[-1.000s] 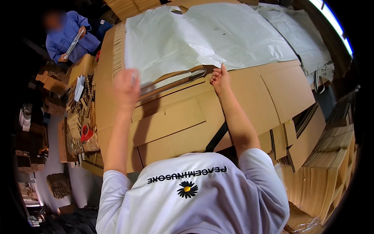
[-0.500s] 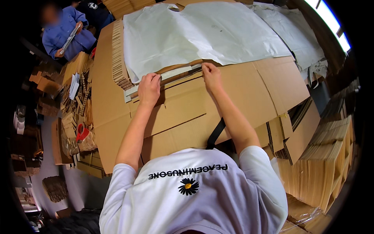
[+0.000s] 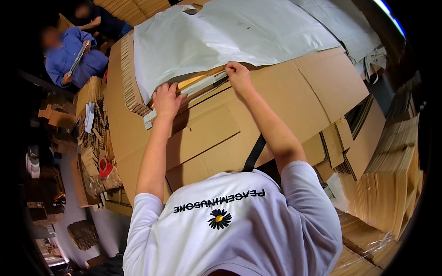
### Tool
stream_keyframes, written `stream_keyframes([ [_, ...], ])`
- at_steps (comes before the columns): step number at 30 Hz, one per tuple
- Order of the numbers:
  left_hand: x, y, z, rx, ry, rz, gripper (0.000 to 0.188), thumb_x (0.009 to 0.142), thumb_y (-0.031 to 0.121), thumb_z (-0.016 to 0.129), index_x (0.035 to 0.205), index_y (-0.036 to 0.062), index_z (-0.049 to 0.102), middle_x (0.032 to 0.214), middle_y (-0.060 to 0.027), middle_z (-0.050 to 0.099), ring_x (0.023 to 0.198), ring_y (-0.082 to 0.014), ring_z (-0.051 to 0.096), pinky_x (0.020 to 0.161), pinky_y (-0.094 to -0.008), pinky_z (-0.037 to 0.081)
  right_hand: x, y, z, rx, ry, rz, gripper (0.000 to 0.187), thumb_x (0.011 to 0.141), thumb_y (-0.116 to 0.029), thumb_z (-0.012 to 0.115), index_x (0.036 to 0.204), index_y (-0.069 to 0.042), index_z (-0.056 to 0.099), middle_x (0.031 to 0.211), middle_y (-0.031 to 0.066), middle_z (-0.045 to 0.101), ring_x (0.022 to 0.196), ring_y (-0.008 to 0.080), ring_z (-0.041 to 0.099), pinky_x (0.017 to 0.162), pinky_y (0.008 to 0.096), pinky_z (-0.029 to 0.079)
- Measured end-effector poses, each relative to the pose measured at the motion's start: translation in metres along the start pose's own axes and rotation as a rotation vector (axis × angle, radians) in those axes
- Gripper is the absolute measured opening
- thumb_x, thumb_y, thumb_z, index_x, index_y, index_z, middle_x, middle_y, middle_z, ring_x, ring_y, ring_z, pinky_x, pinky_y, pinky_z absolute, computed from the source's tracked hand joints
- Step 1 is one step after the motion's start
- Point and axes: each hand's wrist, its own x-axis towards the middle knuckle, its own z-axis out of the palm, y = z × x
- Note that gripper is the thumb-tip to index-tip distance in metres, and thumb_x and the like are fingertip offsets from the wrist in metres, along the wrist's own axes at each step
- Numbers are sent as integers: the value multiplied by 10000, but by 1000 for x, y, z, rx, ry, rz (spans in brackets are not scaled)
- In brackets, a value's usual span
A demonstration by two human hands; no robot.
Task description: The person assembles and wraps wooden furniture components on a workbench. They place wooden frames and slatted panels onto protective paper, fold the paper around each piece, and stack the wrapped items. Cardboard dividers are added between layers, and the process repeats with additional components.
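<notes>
A large white sheet (image 3: 198,39) lies over the far part of the work surface, its near edge lifted a little. At that edge, on the left, is my left hand (image 3: 166,101), fingers apart and thumb stretched to the right over a pale strip. My right hand (image 3: 238,77) is closed in a pinch on the sheet's near edge. Between the hands, a gap under the sheet shows brown cardboard and a long, pale grey-white strip (image 3: 202,85). Flat brown cardboard (image 3: 207,126) with slits lies beneath my forearms.
A stack of cardboard strips (image 3: 131,78) stands left of the sheet. Further left are cardboard scraps and a red tape dispenser (image 3: 107,169). Stacked cardboard (image 3: 377,198) rises at the right. A person in blue (image 3: 76,55) holds a flat item; another person in dark clothing (image 3: 108,20) is behind.
My left hand's fingers have spread from a closed grip at the sheet's edge. The gap beneath the sheet has widened. My right hand keeps its pinch.
</notes>
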Motion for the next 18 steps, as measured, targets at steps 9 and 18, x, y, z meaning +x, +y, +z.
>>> stream_keyframes([
  [9,-7,-11,19,-274,209,83,389,722,188,809,1080,91,691,895,-79,603,887,-300,562,771,-421,476,3,20,6,40,-44,133,146,853,-163,671,894,-25,646,732,67,654,656,163,594,635,317,492],
  [18,-11,-9,17,-263,208,64,404,739,210,795,1109,99,674,981,-59,642,939,-283,586,825,-411,470,-5,5,2,-224,87,-189,196,821,-135,683,975,-26,632,906,147,662,852,311,643,768,397,507],
])
